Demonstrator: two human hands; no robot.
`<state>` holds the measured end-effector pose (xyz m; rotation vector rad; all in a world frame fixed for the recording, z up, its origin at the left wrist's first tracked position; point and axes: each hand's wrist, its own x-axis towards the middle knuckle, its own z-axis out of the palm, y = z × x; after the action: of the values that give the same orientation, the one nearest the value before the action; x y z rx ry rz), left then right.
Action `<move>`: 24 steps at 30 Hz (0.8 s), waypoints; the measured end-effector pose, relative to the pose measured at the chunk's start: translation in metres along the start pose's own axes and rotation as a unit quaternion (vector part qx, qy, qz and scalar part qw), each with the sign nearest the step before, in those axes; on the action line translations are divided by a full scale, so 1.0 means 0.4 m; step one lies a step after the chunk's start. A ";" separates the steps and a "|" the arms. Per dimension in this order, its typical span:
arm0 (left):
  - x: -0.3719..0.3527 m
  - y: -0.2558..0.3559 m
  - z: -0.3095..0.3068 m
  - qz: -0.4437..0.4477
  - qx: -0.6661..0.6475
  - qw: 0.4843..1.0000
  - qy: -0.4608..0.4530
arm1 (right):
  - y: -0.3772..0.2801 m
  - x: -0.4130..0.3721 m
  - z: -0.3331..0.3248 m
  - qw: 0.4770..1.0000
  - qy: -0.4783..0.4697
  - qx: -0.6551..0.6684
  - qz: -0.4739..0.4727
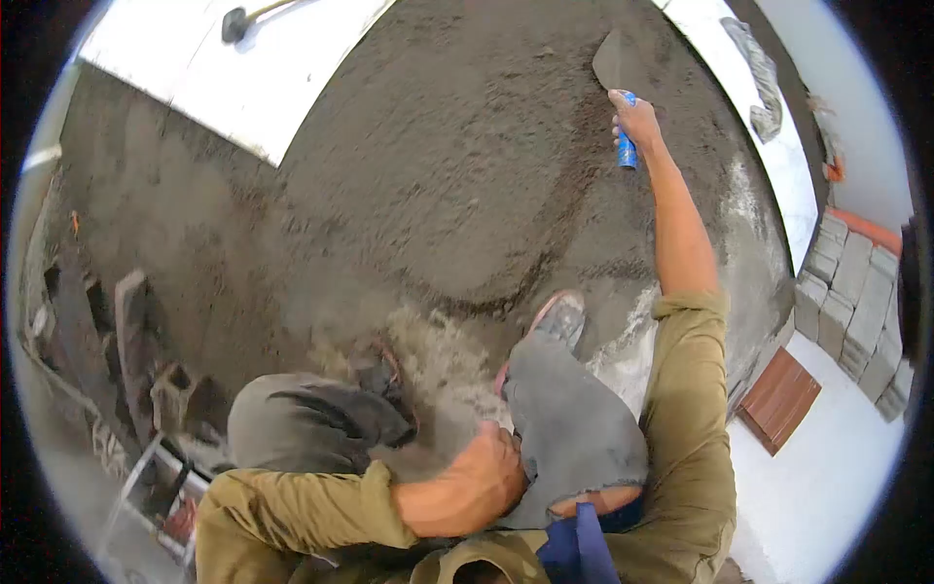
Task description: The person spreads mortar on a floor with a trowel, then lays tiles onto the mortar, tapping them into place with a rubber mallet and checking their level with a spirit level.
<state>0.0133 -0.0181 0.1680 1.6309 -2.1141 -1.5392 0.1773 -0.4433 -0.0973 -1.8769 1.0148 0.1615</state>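
Note:
My right hand (637,119) is wrapped round the blue handle of a trowel (608,63), arm stretched far forward. The trowel's pointed blade, coated in grey, lies at the surface of damp grey mortar mix (438,185). A curved, darker furrow runs through the mix from near the blade towards my feet. My left hand (477,482) is closed in a fist against my bent right leg, with nothing visible in it. Both my shoes stand at the near edge of the mix, where pale bare floor shows.
White tiles (224,73) lie at the upper left with a mallet (234,25) on them. A white strip (793,180) at the right carries a grey cloth (759,83). Grey blocks (851,282) are stacked near a brown tile (780,401). Broken pieces (131,331) lie left.

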 end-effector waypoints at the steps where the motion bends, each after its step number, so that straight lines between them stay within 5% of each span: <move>1: -0.015 0.031 0.006 -0.001 -0.016 1.000 -0.002 | -0.007 -0.021 0.022 0.999 -0.004 -0.048 -0.006; 4: -0.026 0.135 0.023 -0.013 -0.029 0.999 0.017 | 0.006 -0.194 0.192 0.990 -0.113 -0.059 -0.057; 6: 0.028 0.195 0.028 0.011 -0.073 0.973 -0.219 | -0.037 -0.342 0.259 0.966 -0.213 -0.120 -0.089; 7: 0.042 0.217 0.059 0.019 -0.084 0.968 -0.236 | -0.095 -0.421 0.253 0.950 -0.275 -0.127 -0.071; 8: 0.064 0.259 0.120 0.025 -0.103 0.972 -0.212 | -0.113 -0.454 0.242 0.954 -0.255 -0.128 -0.094; 10: 0.111 0.349 0.245 0.032 -0.137 0.977 -0.162 | 0.073 -0.357 0.218 0.987 -0.062 -0.064 -0.135; 11: 0.129 0.382 0.269 0.012 -0.157 0.975 -0.157 | 0.054 -0.336 0.179 0.996 0.026 -0.089 -0.011; 14: 0.144 0.435 0.230 -0.117 -0.198 0.954 -0.191 | 0.076 -0.294 0.088 0.984 0.103 0.069 0.126; 17: 0.098 0.421 0.218 -0.124 -0.171 0.964 -0.162 | 0.083 -0.344 0.157 0.994 0.050 -0.077 0.057; 20: -0.017 0.294 0.122 0.062 -0.252 0.966 0.016 | 0.020 -0.489 0.311 0.947 -0.019 -0.267 -0.179; 22: 0.058 0.290 0.150 -0.071 -0.306 0.949 -0.015 | 0.064 -0.535 0.421 0.951 -0.119 -0.230 -0.168; 24: 0.047 0.224 0.114 -0.079 -0.350 0.933 -0.006 | 0.010 -0.574 0.450 0.962 -0.107 -0.183 -0.169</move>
<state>-0.0831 -0.0078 0.2002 1.5190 -1.2039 -2.0215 0.0799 -0.1688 -0.0805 -2.2812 0.5286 0.3600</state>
